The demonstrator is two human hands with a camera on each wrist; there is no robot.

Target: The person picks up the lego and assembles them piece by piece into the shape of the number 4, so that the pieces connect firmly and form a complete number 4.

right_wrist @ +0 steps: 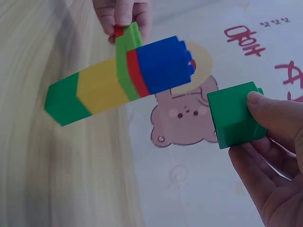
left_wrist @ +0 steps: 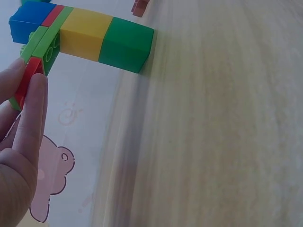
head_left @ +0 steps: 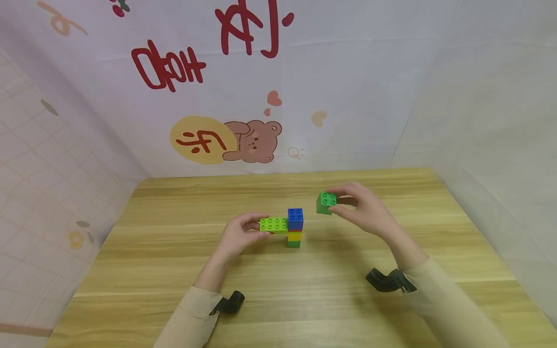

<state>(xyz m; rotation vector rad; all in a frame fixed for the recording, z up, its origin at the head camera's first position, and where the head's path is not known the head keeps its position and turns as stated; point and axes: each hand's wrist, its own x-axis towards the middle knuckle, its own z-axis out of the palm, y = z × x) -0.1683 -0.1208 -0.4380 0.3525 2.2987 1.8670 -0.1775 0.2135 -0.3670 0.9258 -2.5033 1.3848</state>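
Note:
My left hand (head_left: 238, 236) pinches the outer end of a light-green building-block plate (head_left: 273, 224) between thumb and fingers. A small red block (left_wrist: 29, 82) sits under that end. The plate juts sideways from a tower: a blue block (head_left: 295, 220) on top, a thin red layer (right_wrist: 137, 74) below it, then the plate, a yellow block (left_wrist: 85, 34) and a green block (left_wrist: 127, 45) at the bottom. Whether the tower's base touches the table I cannot tell. My right hand (head_left: 363, 208) holds a separate green block (head_left: 326, 202), studs up, to the right of the tower and apart from it.
The wood-grain table (head_left: 270, 309) extends all around beneath the hands. Behind it rises a white curtain (head_left: 357, 77) printed with a bear (head_left: 256, 140) and red characters. More white cloth hangs at both sides. A dark wrist mount (head_left: 387, 280) sticks out from the right sleeve.

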